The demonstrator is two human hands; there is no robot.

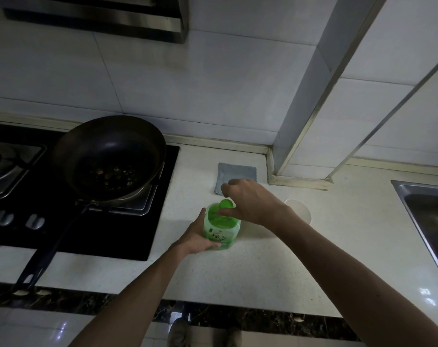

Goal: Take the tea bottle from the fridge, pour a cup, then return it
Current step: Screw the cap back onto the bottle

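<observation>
We see the tea bottle (221, 234) standing upright on the white speckled stone counter (263, 266), just right of the hob and near the middle of the view. It is clear soft plastic with a squarish body, green shoulders and a green printed label. The left hand (200, 236) wraps the bottle's lower body from the left and near side, with the fingers curled round the label and the thumb up the left face. The right hand (250, 204) comes in from the right above the bottle top, its fingers bent down and pinching the round green cap (226, 204). We cannot tell whether the cap is seated on the neck or lifted off it. A round white cup (299, 210) stands just right of the bottle, partly hidden behind the right wrist. A grey fuzzy square cloth (234, 175) lies flat on the far side, by the wall. To the left is a glossy black glass hob (137, 234) carrying a dark round frying pan (107, 156) with brown bits in it, its long dark handle (45, 259) pointing to the near side. A brushed steel sink (425, 204) sits at the right edge. The wall behind has glossy white tiles.
</observation>
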